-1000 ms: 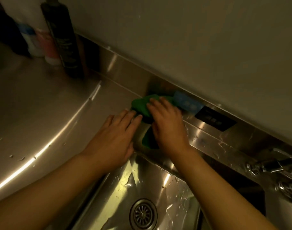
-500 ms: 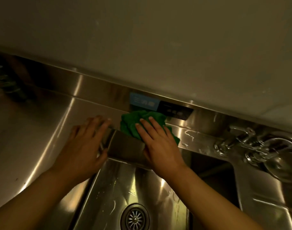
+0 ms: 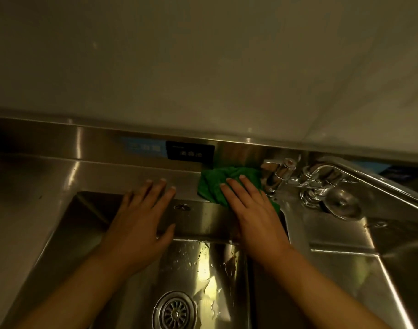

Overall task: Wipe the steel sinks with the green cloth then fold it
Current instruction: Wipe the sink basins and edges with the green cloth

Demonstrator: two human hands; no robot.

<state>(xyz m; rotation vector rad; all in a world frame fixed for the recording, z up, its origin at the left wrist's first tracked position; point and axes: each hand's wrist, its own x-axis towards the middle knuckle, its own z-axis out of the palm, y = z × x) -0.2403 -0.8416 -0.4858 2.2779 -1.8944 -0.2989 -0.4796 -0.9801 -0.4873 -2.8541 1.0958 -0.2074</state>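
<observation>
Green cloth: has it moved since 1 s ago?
Yes. The green cloth, under the right hand, slid right along the back ledge: it was left of the black label, now right of it, beside the tap.

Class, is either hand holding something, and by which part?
Nothing is gripped. The right hand presses flat on the near part of the green cloth, on the sink ledge; the left hand lies flat on bare steel.
</observation>
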